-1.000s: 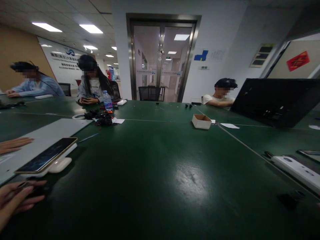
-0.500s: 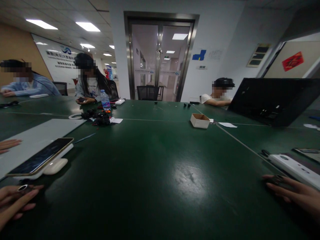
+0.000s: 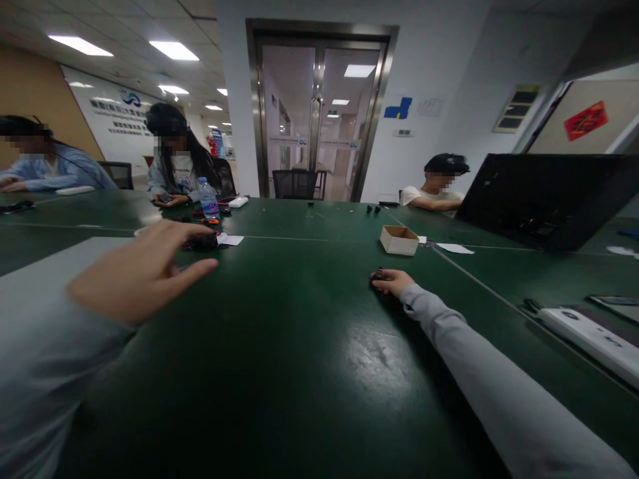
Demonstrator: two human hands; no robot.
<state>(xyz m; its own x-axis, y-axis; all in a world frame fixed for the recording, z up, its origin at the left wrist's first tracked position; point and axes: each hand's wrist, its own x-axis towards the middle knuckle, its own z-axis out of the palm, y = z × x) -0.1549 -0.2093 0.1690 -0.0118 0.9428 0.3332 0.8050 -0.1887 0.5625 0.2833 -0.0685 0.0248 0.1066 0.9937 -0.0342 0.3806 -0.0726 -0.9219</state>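
Note:
My left hand (image 3: 144,266), slightly blurred, is raised over the left side of the green table (image 3: 299,319). Its thumb stands apart from its fingers, and nothing shows between them. Just beyond the fingertips lies a heap of small black parts (image 3: 200,241), partly covered by the hand. Farther out on the right, my right hand (image 3: 397,282) rests low at the tabletop. Its fingers are closed on a small dark object with a metal rim (image 3: 379,275), whose kind I cannot make out. An open cardboard box (image 3: 399,241) stands a little beyond it.
A water bottle (image 3: 208,199) stands at the back left, near a seated person (image 3: 174,159). A large black monitor (image 3: 544,199) is at the right, with another person (image 3: 439,189) beside it. A white power strip (image 3: 589,339) lies at the right edge.
Both hands have reached forward and inward from the near corners. My left hand has opened, and the dark ringed object is no longer seen in it. My left arm now hides the phone.

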